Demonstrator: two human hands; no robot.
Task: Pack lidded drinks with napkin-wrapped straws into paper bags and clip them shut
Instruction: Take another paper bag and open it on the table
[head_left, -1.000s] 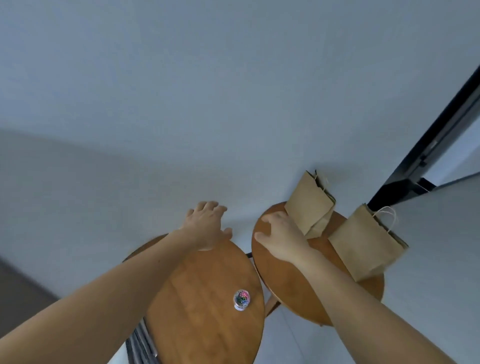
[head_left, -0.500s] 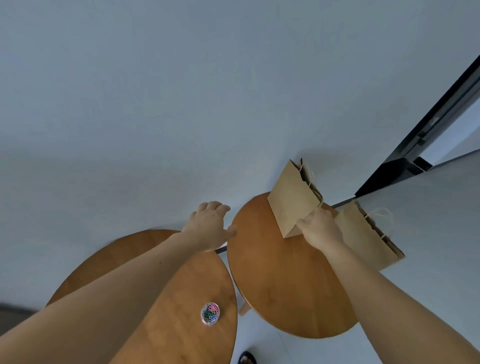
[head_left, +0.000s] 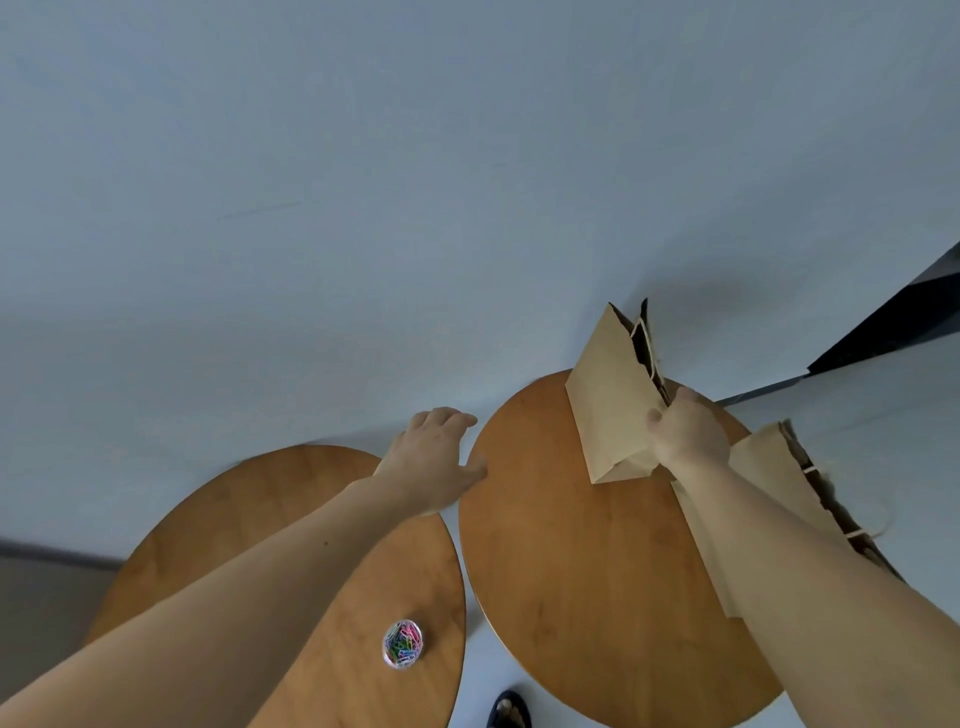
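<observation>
Two paper bags (head_left: 763, 478) share the right worktop (head_left: 571, 571). My right hand (head_left: 685, 436) grips the farther bag (head_left: 608, 395) by its side edge, mouth pointing away from me. My left hand (head_left: 434, 457) rests relaxed on the worktop rim.

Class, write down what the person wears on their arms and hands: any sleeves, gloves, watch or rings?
Nothing shows. The left hand and right hand are ungloved, with no ring or watch in view; the left forearm and right forearm are bare to the frame edge.
</observation>
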